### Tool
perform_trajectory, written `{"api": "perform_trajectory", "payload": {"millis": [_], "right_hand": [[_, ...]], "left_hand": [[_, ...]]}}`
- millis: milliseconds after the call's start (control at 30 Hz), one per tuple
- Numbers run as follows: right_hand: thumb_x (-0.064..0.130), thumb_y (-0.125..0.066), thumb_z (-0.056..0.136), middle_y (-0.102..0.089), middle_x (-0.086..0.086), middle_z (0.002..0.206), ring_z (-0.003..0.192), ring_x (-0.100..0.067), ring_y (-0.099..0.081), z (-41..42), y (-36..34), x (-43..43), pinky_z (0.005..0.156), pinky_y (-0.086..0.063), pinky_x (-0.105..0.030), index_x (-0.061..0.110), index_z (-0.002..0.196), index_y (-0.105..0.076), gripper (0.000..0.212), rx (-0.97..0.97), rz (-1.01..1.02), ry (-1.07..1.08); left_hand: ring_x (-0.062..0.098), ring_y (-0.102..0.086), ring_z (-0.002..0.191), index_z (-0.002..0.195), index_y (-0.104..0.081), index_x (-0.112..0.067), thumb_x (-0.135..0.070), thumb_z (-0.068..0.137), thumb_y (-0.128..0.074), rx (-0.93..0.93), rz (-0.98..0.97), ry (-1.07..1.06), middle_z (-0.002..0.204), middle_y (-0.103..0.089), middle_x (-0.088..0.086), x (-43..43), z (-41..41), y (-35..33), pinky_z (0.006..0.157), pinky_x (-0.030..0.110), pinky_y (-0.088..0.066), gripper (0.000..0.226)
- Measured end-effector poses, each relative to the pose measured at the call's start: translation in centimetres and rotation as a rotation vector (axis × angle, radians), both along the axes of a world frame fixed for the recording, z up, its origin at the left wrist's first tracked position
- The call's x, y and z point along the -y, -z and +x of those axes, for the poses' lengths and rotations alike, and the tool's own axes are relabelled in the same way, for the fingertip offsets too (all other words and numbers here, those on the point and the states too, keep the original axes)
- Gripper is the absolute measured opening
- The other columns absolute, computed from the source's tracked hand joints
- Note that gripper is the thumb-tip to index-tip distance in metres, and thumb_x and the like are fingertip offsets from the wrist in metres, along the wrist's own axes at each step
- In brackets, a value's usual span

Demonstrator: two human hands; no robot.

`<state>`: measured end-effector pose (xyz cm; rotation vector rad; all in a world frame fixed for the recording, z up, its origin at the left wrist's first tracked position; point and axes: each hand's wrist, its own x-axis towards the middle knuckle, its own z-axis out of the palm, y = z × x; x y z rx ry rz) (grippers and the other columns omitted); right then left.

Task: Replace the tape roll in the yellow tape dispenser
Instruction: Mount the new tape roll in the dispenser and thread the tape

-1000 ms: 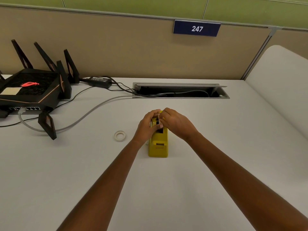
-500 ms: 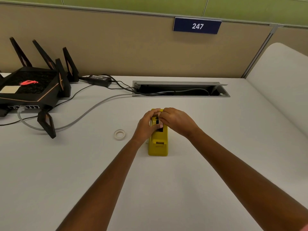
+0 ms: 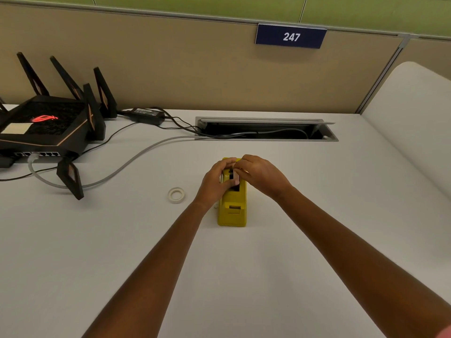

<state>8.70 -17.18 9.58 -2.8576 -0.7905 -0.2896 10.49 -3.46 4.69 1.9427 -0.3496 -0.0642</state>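
At the far left of the desk (image 3: 292,252) sat a black router (image 3: 46,128), its grey cable (image 3: 127,167) trailing right toward the open cable tray (image 3: 266,130), all well apart from the work. Nearer the middle, a small pale tape roll (image 3: 176,195) lay flat on the desk, just left of my wrist; I judged it was put there to be within easy reach, though I could not tell whether it was the new roll or the spent one. My left hand (image 3: 216,184) was curled against the left side of the yellow tape dispenser (image 3: 233,211), fingers closed around its upper part, probably to steady it. The dispenser stood upright at the centre, its cutter end toward me. My right hand (image 3: 262,176) came over the top from the right, fingertips pinched at the dark slot where the roll seats. What they pinched was hidden, so I could not tell.
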Motion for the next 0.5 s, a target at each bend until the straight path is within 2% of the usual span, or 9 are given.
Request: {"api": "perform_trajectory", "payload": {"millis": [167, 500], "right_hand": [[0.013, -0.043, 0.094, -0.061, -0.020, 0.116, 0.104, -0.032, -0.057, 0.29, -0.44, 0.51, 0.086, -0.046, -0.036, 0.003, 0.113, -0.058, 0.026, -0.117, 0.016, 0.047], [0.013, -0.044, 0.094, -0.061, -0.023, 0.112, 0.100, -0.034, -0.057, 0.34, -0.23, 0.29, 0.084, -0.047, -0.037, -0.001, 0.111, -0.056, 0.025, -0.099, -0.011, 0.025]], "left_hand": [[0.028, -0.044, 0.123, 0.130, -0.040, -0.010, -0.010, 0.082, -0.062, -0.002, -0.004, 0.021, 0.136, -0.046, 0.014, -0.09, -0.07, -0.15, 0.100, 0.034, -0.038, 0.053], [0.028, -0.044, 0.123, 0.129, -0.040, -0.009, -0.010, 0.082, -0.061, -0.010, 0.006, 0.009, 0.137, -0.046, 0.013, -0.04, -0.19, -0.29, 0.100, 0.034, -0.038, 0.051]]}}
